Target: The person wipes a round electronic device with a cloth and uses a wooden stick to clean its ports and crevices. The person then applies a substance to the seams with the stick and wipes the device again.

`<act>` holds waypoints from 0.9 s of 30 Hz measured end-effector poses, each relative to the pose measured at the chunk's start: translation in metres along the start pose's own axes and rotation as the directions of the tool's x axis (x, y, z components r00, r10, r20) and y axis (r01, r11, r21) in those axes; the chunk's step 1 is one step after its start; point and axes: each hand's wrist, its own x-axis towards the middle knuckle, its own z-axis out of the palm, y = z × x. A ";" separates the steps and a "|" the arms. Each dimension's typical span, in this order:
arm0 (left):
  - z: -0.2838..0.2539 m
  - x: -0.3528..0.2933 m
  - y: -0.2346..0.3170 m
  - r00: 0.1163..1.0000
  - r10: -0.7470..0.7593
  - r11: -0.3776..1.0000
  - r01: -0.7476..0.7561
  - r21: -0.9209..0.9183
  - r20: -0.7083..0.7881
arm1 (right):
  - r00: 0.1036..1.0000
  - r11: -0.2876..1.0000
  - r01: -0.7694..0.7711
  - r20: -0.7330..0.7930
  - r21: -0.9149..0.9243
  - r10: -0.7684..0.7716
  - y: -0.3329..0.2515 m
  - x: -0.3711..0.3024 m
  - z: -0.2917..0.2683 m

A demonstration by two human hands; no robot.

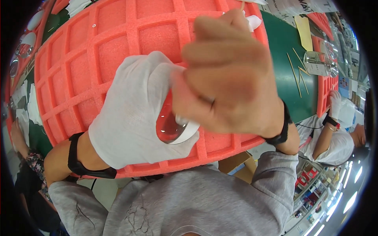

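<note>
My left hand (138, 110), in a white fabric glove, is wrapped round a clear, rounded glass-like piece (168, 128) with a pale rim. The red foam shows through it. Over its right side is my right hand (224, 74), bare and blurred by motion, with the fingers curled closed. A thin wooden stick (243, 5) pokes out above the right fingers, and a small white soft tip (181, 120) touches the clear piece below the thumb. Most of the stick is hidden in the fist. Both hands are above a red foam tray (116, 49) with square pockets.
Several thin wooden sticks (293, 74) lie on the green tabletop (277, 47), near a clear container (317, 63). White crumpled material (254, 23) rests at the tray's far right. A small white ring (94, 26) sits on the tray. Other people work at both sides, one gloved hand (335, 104) at right.
</note>
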 end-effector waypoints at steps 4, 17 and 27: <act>0.001 -0.002 -0.003 1.000 0.016 1.000 -0.016 0.006 -0.017 | 0.999 0.998 0.037 0.029 -0.050 -0.035 0.002 0.003 -0.002; 0.007 0.001 -0.006 0.987 0.087 0.996 -0.086 0.011 -0.133 | 0.988 0.976 0.149 0.073 -0.157 -0.139 0.006 0.009 -0.007; -0.003 0.002 -0.003 0.992 0.008 0.998 -0.015 -0.054 -0.125 | 0.975 0.989 -0.149 0.168 0.019 0.144 0.011 0.007 -0.027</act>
